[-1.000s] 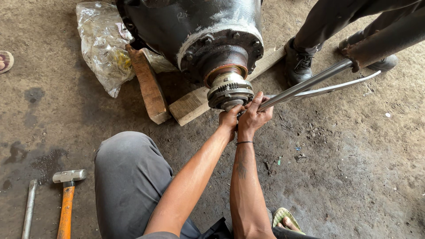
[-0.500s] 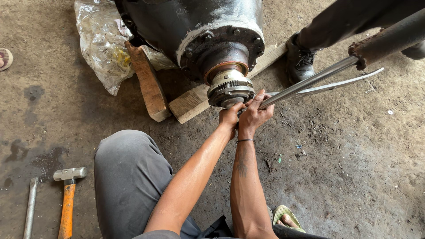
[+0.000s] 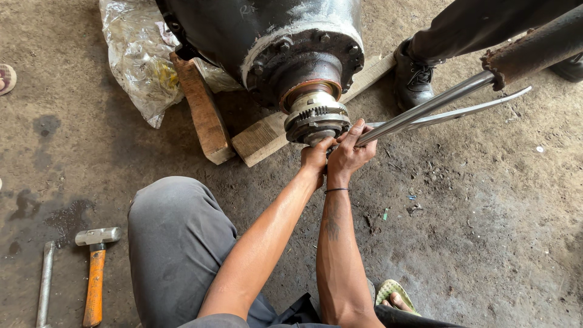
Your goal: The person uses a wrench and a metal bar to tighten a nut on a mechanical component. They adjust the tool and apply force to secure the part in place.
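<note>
Left hand [image 3: 316, 157], right hand [image 3: 348, 153]: arms extended, fingers of both clenched at one wrench bar [image 3: 425, 108] under one toothed hub [image 3: 316, 115]. Wooden blocks: two. Hammer [image 3: 95, 267]: one.

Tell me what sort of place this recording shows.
Probably a vehicle repair workshop with a dirt floor. A big greasy axle housing rests on wood blocks, both hands hold a long wrench at its toothed hub, and a hammer lies nearby.

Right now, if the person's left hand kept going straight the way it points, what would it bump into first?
Probably the toothed metal ring on the big black housing. The left hand already sits just below it, beside the right hand, though depth is hard to judge.
</note>
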Available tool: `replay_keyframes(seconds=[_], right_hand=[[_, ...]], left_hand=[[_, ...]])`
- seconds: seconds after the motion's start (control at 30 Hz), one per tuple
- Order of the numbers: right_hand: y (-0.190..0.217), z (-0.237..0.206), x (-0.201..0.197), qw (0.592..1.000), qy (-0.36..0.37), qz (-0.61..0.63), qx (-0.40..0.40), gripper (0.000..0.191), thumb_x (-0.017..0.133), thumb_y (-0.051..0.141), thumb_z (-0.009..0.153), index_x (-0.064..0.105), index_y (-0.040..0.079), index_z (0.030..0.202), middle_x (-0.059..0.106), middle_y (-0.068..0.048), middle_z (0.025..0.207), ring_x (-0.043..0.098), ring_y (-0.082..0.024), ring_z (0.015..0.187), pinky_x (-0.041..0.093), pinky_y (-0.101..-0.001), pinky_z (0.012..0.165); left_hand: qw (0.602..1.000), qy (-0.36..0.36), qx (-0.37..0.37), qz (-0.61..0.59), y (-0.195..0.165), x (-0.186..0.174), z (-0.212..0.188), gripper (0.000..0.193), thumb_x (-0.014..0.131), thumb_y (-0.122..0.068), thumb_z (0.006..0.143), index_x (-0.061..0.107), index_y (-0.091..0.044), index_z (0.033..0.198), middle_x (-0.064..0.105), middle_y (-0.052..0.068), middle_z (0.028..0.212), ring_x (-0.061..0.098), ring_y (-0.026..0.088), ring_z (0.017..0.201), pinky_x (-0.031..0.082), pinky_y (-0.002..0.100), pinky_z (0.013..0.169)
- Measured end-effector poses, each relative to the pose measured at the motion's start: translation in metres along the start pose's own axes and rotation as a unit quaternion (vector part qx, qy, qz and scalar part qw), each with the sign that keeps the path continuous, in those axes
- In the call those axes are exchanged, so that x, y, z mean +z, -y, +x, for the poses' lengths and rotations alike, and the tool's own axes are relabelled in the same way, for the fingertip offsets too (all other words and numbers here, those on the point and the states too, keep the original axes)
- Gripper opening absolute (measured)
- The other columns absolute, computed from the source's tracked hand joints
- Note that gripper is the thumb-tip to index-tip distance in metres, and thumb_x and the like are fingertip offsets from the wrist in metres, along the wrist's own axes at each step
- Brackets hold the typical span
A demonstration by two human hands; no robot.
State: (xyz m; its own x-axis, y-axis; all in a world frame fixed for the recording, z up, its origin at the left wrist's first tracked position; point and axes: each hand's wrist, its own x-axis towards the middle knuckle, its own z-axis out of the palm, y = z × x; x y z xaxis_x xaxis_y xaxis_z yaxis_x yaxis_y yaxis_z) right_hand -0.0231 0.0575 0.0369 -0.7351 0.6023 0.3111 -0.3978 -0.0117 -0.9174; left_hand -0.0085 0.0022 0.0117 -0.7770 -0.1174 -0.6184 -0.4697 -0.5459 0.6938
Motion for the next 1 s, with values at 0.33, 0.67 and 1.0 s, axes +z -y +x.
replay_keyframes(seconds=[0.33, 0.67, 1.0], right_hand=[[0.002, 0.000, 0.001, 1.000, 0.000, 0.009, 0.003, 0.027, 0.060, 0.027, 0.108, 0.055, 0.006, 0.092, 0.055, 0.002, 0.064, 0.056, -0.005, 0.053, 0.045, -0.0215, 0.045], [-0.009, 0.005, -0.004, 0.997, -0.033, 0.045, 0.044, 0.025, 0.061, 0.026, 0.106, 0.057, 0.005, 0.094, 0.057, 0.001, 0.063, 0.057, -0.007, 0.051, 0.046, -0.0217, 0.046], [-0.020, 0.007, -0.007, 0.989, -0.057, 0.114, 0.071, 0.027, 0.064, 0.026, 0.105, 0.057, 0.003, 0.095, 0.058, -0.001, 0.066, 0.055, -0.008, 0.053, 0.046, -0.0219, 0.048]], left_hand=[[1.000, -0.001, 0.003, -0.013, -0.001, 0.001, 0.000, 0.044, 0.075, -0.025, 0.072, 0.071, -0.001, 0.108, 0.070, 0.014, 0.105, 0.070, 0.026, 0.089, 0.061, 0.041, 0.072], [0.996, -0.029, 0.020, 0.078, 0.000, 0.005, 0.003, 0.045, 0.074, -0.026, 0.072, 0.072, -0.002, 0.110, 0.069, 0.016, 0.106, 0.069, 0.024, 0.091, 0.062, 0.040, 0.075], [0.992, -0.094, 0.000, 0.086, -0.003, 0.011, 0.001, 0.057, 0.080, -0.027, 0.066, 0.068, 0.002, 0.114, 0.072, 0.015, 0.105, 0.071, 0.026, 0.087, 0.064, 0.039, 0.070]])
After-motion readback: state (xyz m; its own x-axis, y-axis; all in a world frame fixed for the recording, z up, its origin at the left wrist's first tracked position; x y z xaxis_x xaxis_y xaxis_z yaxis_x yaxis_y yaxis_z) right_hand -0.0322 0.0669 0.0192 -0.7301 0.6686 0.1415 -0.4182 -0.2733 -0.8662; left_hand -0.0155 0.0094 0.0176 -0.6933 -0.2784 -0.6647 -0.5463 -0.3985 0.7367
